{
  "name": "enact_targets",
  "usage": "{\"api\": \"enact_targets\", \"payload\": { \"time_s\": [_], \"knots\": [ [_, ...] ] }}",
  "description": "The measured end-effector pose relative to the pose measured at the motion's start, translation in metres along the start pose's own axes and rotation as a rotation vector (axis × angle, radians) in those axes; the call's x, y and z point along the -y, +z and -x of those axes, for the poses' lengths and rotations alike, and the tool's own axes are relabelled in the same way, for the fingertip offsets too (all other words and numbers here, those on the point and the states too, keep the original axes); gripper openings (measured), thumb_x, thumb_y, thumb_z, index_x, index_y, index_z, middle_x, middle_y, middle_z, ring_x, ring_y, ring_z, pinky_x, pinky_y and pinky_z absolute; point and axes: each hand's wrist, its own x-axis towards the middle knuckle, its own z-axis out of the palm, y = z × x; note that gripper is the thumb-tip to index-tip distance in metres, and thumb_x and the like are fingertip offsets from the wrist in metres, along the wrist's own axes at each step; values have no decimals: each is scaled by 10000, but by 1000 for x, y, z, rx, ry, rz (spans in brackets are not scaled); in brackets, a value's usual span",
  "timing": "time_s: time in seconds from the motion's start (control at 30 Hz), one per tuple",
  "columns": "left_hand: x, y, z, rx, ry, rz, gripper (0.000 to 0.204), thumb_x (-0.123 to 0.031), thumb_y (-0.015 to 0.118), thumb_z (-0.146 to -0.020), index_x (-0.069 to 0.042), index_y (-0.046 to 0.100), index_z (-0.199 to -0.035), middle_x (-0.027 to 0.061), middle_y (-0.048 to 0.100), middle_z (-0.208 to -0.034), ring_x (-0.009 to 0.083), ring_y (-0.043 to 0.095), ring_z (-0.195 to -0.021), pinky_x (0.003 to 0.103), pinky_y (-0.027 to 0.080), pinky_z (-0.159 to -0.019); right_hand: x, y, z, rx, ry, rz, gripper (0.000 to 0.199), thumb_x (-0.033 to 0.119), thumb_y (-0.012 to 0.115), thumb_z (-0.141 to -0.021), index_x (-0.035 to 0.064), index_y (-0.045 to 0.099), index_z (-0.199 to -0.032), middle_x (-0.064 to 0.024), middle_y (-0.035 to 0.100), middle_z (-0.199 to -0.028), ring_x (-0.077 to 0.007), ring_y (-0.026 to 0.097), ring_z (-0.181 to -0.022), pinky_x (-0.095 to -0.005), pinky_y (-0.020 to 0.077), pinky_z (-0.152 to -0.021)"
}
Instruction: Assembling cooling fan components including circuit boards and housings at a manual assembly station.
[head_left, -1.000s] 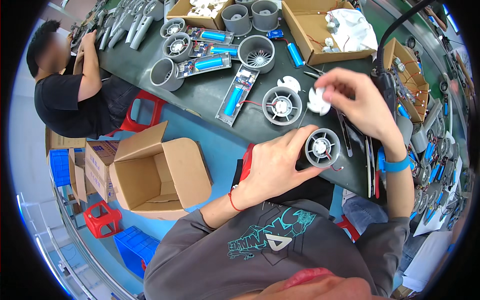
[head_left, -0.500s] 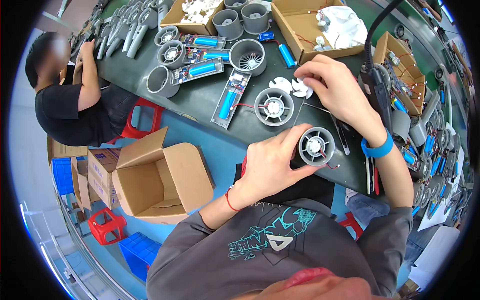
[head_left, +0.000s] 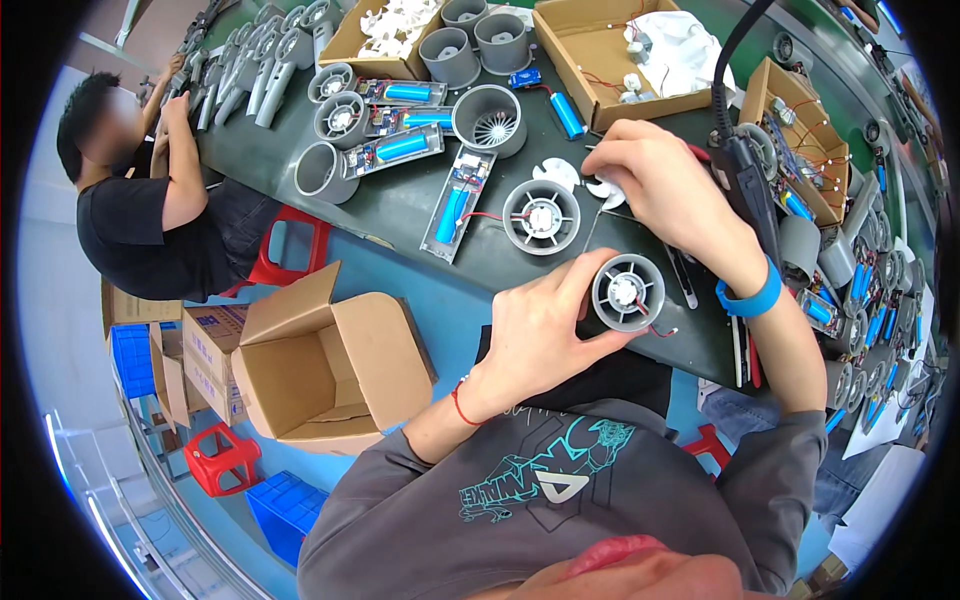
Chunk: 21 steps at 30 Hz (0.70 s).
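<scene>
My left hand [head_left: 540, 325] is wrapped round a grey fan housing [head_left: 628, 292], a short tube with spokes, a white-centred motor and a short wire at its lower side. Over the table, my right hand [head_left: 665, 185] pinches a white fan blade [head_left: 604, 192] between thumb and fingers, partly hidden by them. Just left of it a second white fan blade [head_left: 556, 174] lies on the dark tabletop. Below that blade stands another spoked fan housing [head_left: 541, 218], joined by a red wire to an open grey handle [head_left: 460, 205] with a blue battery and a circuit board.
Several handles and grey tubes [head_left: 490, 118] lie farther left. Cardboard trays of white blades [head_left: 395, 30] and wired motors [head_left: 590, 100] stand at the back. A black cabled tool [head_left: 740, 170] and tweezers [head_left: 684, 275] are near my right arm. A co-worker [head_left: 140, 210] sits at left.
My right hand has tilted the white fan blade, so it shows more edge-on. My left hand still holds the housing in nearly the same place. The whole view has shifted slightly.
</scene>
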Motion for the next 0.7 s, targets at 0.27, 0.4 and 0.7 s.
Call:
{"api": "enact_targets", "payload": {
  "time_s": [0.27,0.4,0.7],
  "knots": [
    [-1,-1,0,29,-30,8,629,-382,895,-689,-112,629,-1192,16,700,-794,143,673,-592,281,501,-539,6,-3,-1,60,-33,42,117,-36,626,-833,2,701,-915,-119,631,-910,-311,587,-943,-401,494,-842],
    [-1,-1,0,34,-31,27,618,-365,879,-709,-112,615,-1208,28,685,-802,171,663,-601,310,495,-534,14,-5,1,86,4,117,137,-39,613,-817,15,709,-899,-102,632,-925,-295,572,-968,-390,490,-860],
    [-1,-2,0,40,-34,51,614,-345,866,-721,-117,601,-1226,35,671,-818,195,656,-614,335,491,-533,11,-3,3,104,-181,96,197,-38,607,-812,53,726,-938,-71,615,-1081,-288,535,-1089,-402,463,-962]
  ]
}}
